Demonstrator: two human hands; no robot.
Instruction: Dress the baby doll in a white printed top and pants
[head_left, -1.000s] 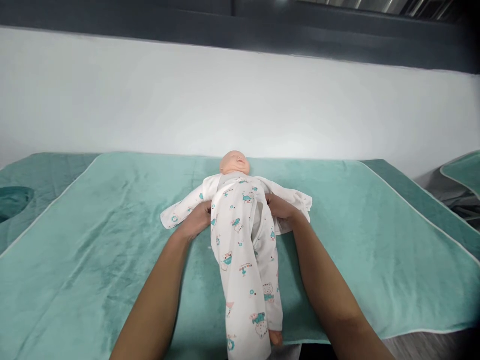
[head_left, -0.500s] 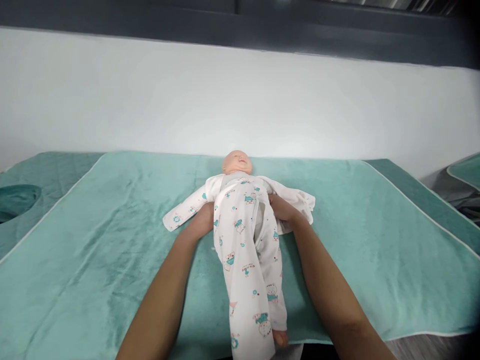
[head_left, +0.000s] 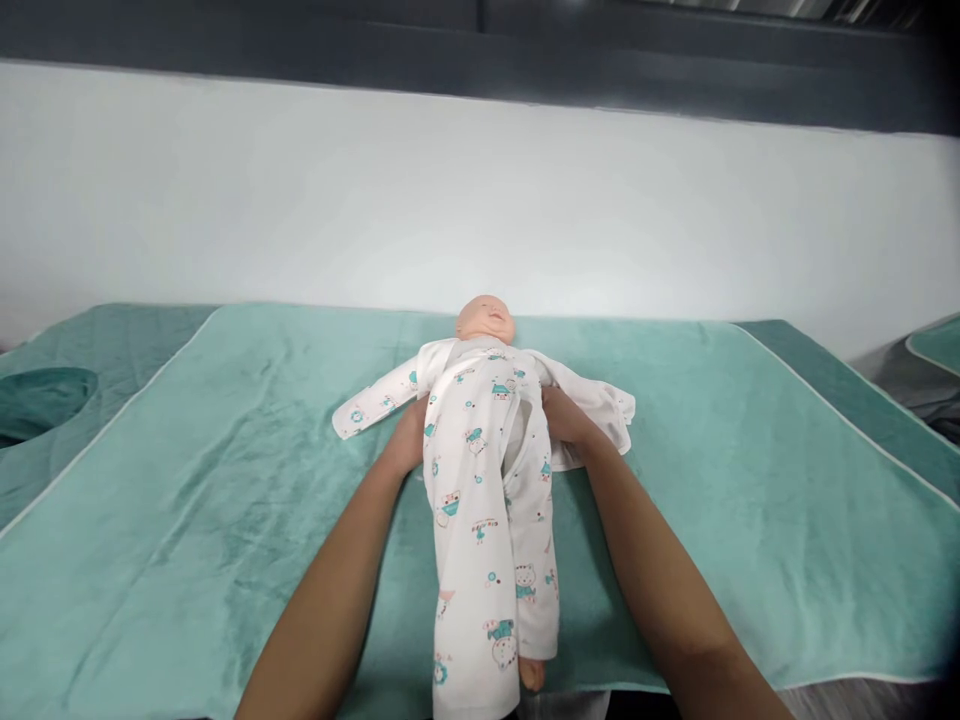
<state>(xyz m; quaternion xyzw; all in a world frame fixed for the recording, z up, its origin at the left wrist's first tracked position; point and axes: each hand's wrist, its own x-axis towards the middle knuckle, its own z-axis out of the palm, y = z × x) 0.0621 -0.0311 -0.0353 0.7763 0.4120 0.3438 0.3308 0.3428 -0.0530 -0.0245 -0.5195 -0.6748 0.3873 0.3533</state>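
Observation:
A baby doll (head_left: 485, 320) lies on its back on a teal towel (head_left: 225, 470), head toward the wall, feet toward me. It wears white printed clothes (head_left: 480, 500) with small teal animal pictures. One bare foot (head_left: 531, 675) pokes out of a trouser leg near the towel's front edge. My left hand (head_left: 409, 440) is pressed against the doll's side at the waist, its fingers tucked under the cloth. My right hand (head_left: 566, 420) grips the other side at the waist, fingers curled into the fabric there.
A white wall (head_left: 480, 200) rises right behind the towel, with a dark band above it. A darker teal cloth (head_left: 45, 400) lies at the far left. Another teal towel edge (head_left: 934, 345) shows at the far right. Grey floor (head_left: 862, 700) shows at the bottom right.
The doll's legs have swung slightly to the left and its body has shifted a little. Both hands stay at the doll's waist.

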